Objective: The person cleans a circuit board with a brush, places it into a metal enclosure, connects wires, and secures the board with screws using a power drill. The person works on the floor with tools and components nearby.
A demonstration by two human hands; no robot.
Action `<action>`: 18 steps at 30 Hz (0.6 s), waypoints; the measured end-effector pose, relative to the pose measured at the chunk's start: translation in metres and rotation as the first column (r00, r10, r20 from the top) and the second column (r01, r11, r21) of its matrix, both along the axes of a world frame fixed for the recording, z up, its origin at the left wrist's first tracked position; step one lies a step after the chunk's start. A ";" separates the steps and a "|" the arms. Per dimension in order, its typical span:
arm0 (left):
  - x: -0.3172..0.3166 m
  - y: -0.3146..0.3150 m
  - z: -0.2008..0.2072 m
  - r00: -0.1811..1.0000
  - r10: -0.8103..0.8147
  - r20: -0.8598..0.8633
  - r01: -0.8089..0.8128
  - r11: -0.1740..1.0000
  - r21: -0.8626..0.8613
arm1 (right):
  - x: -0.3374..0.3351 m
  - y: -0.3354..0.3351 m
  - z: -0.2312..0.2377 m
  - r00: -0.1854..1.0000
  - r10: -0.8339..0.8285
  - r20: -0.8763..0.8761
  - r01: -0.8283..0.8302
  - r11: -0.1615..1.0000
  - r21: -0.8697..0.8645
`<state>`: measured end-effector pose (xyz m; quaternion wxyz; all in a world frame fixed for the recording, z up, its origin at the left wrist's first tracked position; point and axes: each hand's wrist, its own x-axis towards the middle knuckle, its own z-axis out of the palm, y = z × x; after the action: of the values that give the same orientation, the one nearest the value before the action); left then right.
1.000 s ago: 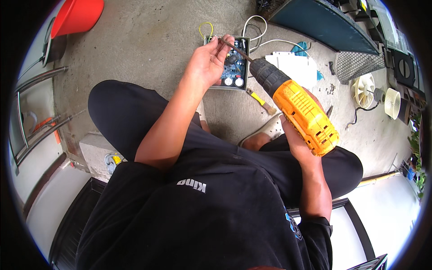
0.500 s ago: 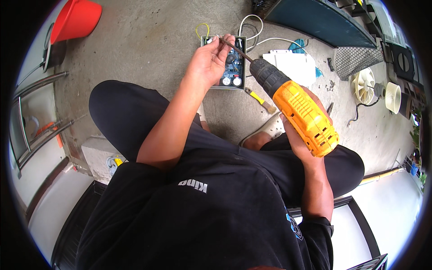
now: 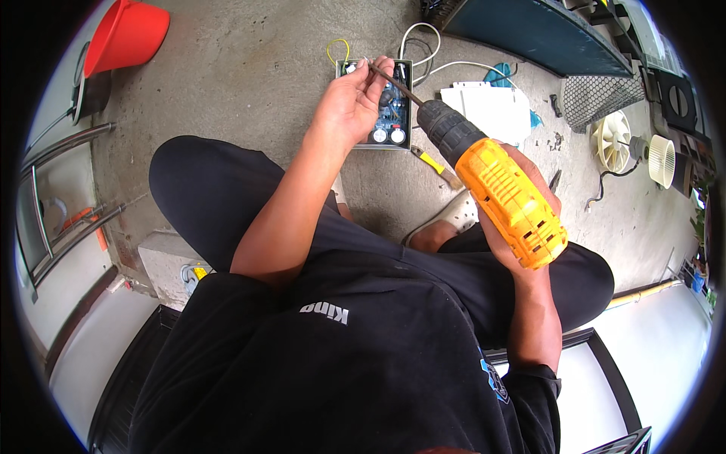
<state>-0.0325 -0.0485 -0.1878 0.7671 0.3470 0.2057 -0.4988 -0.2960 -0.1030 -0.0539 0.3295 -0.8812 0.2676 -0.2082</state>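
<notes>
My right hand (image 3: 495, 219) is wrapped round a yellow and black cordless drill (image 3: 510, 198). Its long driver bit (image 3: 398, 85) points up and left to the fingertips of my left hand (image 3: 352, 102). Those fingers are pinched together at the bit's tip; a small bright bit of something shows there, too tiny to name. Below them on the floor lies an open box with a blue circuit board (image 3: 391, 115), partly covered by my left hand. A yellow wire (image 3: 338, 41) loops out at its upper left, and white cable (image 3: 437, 38) at its upper right.
A yellow-handled brush (image 3: 439, 166) lies right of the box, beside my shoe (image 3: 454, 216). Farther right are a white panel (image 3: 488, 110), a blue cloth, fan wheels (image 3: 611, 141) and a dark finned panel (image 3: 537, 34). A red bucket (image 3: 128, 36) stands far left.
The drill and my right hand have shifted very slightly down and left. My left hand keeps its pinch at the bit's tip.
</notes>
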 end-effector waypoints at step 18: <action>0.011 0.009 -0.009 0.999 -0.029 -0.020 0.027 0.995 -0.095 | 0.007 0.005 0.000 0.999 0.019 -0.048 -0.022 0.998 -0.057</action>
<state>-0.0213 -0.0399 -0.1965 0.7734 0.3078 0.1851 -0.5223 -0.2895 -0.0978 -0.0543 0.2996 -0.8977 0.2603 -0.1915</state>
